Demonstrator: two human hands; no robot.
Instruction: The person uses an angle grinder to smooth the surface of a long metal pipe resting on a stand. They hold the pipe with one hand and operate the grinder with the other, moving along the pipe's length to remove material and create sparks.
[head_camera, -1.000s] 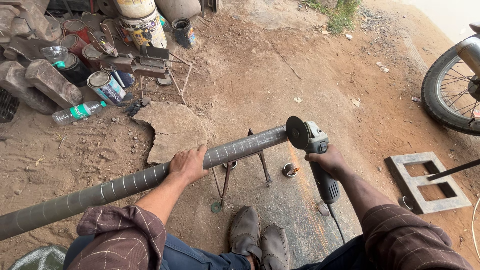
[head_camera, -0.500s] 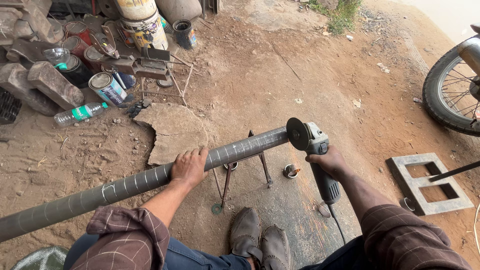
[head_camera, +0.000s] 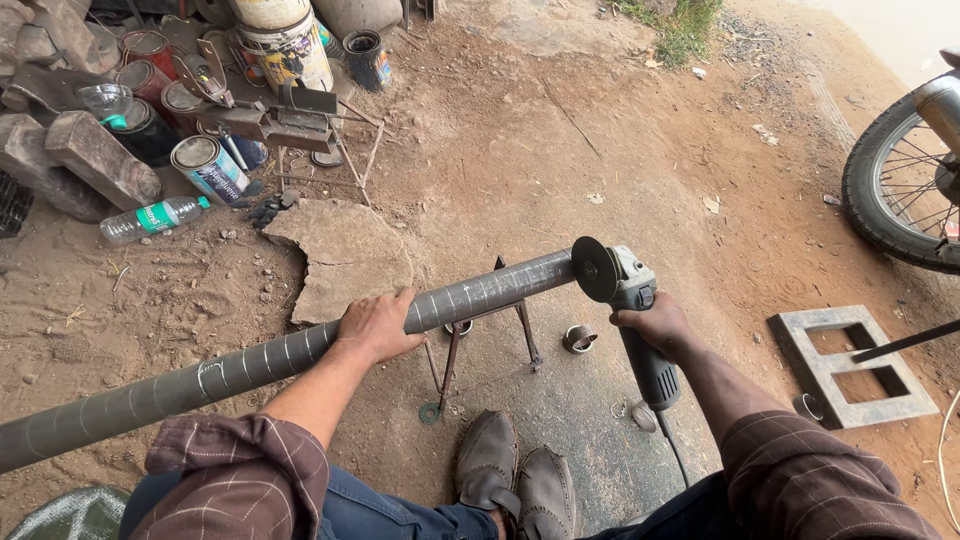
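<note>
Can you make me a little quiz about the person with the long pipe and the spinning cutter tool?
1. Which hand rests on the long grey pipe: left or right?
2. True or false: the angle grinder has its disc at the far end of the pipe.
3. What lies on the ground just below the pipe's end? A) a short metal ring B) a hammer C) a glove

Key: 1 left; 2 true; 3 A. The right hand grips the grinder's body.

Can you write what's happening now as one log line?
left hand: gripping pipe | right hand: holding angle grinder | disc: at pipe end | pipe: on stand
</note>
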